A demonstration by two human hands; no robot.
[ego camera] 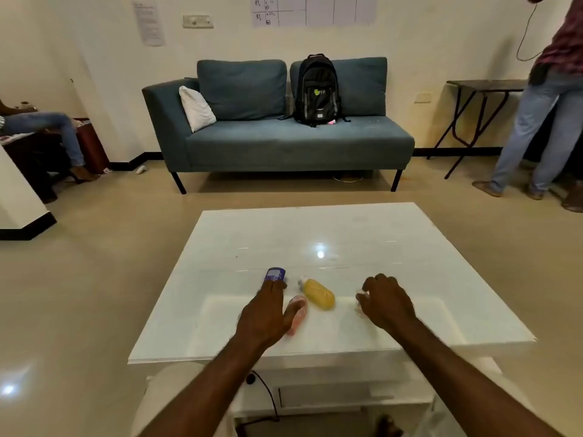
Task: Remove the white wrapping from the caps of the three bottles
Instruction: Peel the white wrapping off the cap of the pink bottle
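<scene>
Bottles, three of them, sit across the floor from a blue sofa point(284, 143), close together on the near half of the white table point(347, 234); a black backpack point(317, 89) leans on the sofa's back. My left hand point(263, 316) reaches out with straight, loose fingers, the fingertips touching the blue bottle point(275, 273) and the thumb lying over the pink bottle point(301, 305). My right hand point(386, 302) curls its fingers over something pale, and I cannot tell whether it grips it. Between my hands the yellow bottle point(319, 294) lies on its side, white wrap point(302, 281) on its cap end.
</scene>
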